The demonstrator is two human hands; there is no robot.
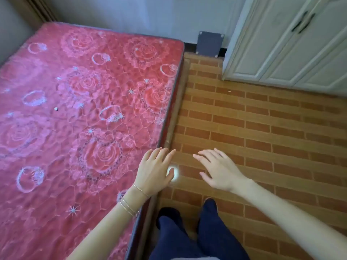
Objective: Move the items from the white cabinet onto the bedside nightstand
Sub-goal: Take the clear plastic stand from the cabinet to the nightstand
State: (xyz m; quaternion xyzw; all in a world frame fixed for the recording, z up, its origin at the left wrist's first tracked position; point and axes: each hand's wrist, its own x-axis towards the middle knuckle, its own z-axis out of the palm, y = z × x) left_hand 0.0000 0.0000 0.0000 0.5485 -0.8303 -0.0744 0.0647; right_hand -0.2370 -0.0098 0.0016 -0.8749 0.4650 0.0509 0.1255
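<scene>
Hovering wide-spread: L hand (pixel 154 169) by mattress (pixel 75 109), R hand (pixel 219 171) over floor (pixel 262 137), cabinet (pixel 281 53) doors shut.

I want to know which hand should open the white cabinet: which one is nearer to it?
Right. The right hand is over the brick-patterned floor, on the side of the white cabinet; the left hand is farther away, at the red mattress edge.

Bare forearms, thin gold metal bangles (pixel 129 207), dark navy cloth trousers (pixel 216 237).
Both forearms are bare of sleeves. Back from the fingers (pixel 161 154) of the left hand (pixel 154 171), one bangle rings the wrist and two more sit together just behind it. The right hand (pixel 219 171) and its wrist are bare. The trousers, nearer the body than the fingers, cover both legs.
</scene>
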